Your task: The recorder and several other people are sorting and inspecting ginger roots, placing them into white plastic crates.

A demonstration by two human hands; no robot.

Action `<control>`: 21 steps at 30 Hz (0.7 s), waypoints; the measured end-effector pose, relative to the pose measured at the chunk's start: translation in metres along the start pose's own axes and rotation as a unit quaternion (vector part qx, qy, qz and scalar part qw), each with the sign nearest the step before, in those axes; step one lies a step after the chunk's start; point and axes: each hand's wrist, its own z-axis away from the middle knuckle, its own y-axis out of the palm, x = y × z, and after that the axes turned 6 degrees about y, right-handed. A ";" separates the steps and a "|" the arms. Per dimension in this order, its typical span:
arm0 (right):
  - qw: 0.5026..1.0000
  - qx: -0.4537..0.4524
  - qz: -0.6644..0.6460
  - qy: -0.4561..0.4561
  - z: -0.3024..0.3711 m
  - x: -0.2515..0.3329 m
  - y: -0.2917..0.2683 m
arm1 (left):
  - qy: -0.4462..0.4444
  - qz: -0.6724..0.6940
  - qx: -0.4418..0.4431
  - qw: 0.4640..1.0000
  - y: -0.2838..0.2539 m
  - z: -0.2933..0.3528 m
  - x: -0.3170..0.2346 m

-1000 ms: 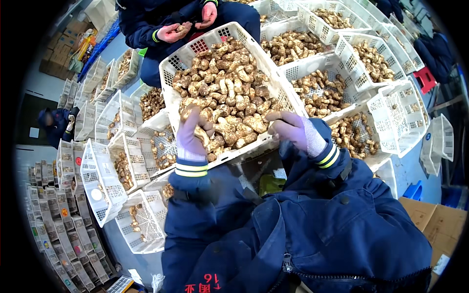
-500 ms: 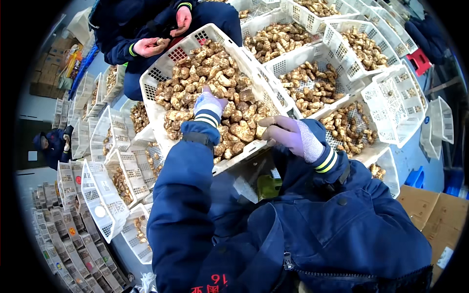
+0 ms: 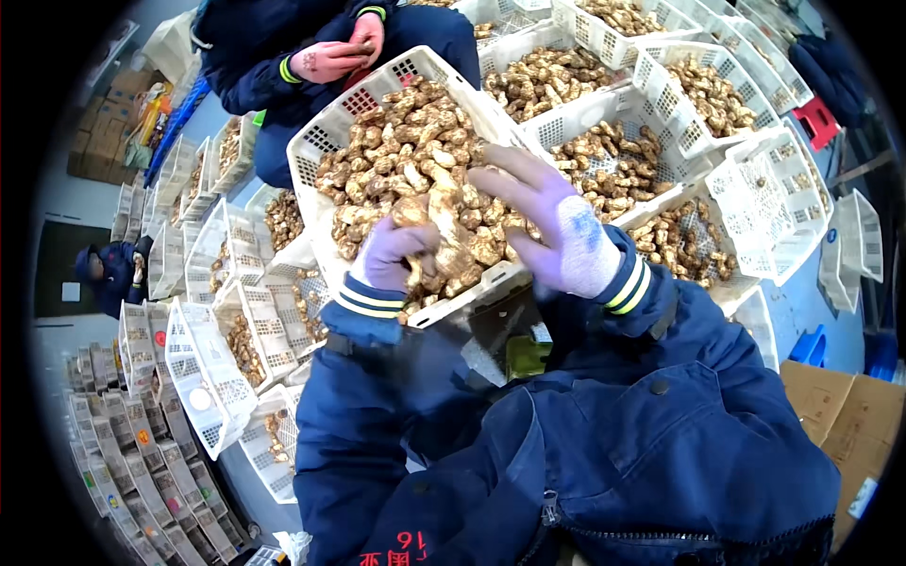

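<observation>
A white perforated plastic crate (image 3: 304,179) in front of me is heaped with brown-and-cream mushrooms (image 3: 392,141). My left hand (image 3: 385,257), in a pale purple glove, is closed around a large mushroom (image 3: 445,222) over the near part of the heap. Motion blurs that mushroom slightly, and its lower end is partly hidden by the fingers. My right hand (image 3: 571,231), gloved alike, hovers over the crate's right side. Its fingers are spread and bent toward the held mushroom, with nothing seen in them.
Across the crate sits a person in dark blue, whose gloved hands (image 3: 330,62) are together at a small item. More mushroom crates (image 3: 684,137) stand to the right and at the left (image 3: 212,377). A cardboard box (image 3: 840,406) is at lower right. Another person (image 3: 113,274) is far left.
My left hand has come back toward me from the heap and now holds a large mushroom. My right hand has risen from the crate's near rim and spread its fingers.
</observation>
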 end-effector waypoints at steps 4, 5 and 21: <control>0.990 0.139 0.017 -0.014 -0.006 0.005 0.016 | -0.028 0.038 0.058 0.997 0.010 0.021 0.018; 0.992 0.121 0.019 -0.025 -0.002 0.004 0.015 | 0.006 0.008 0.076 0.997 0.007 0.023 0.025; 0.838 0.090 -0.325 0.428 0.048 -0.126 -0.044 | -0.006 0.384 -0.040 0.922 0.012 0.025 0.045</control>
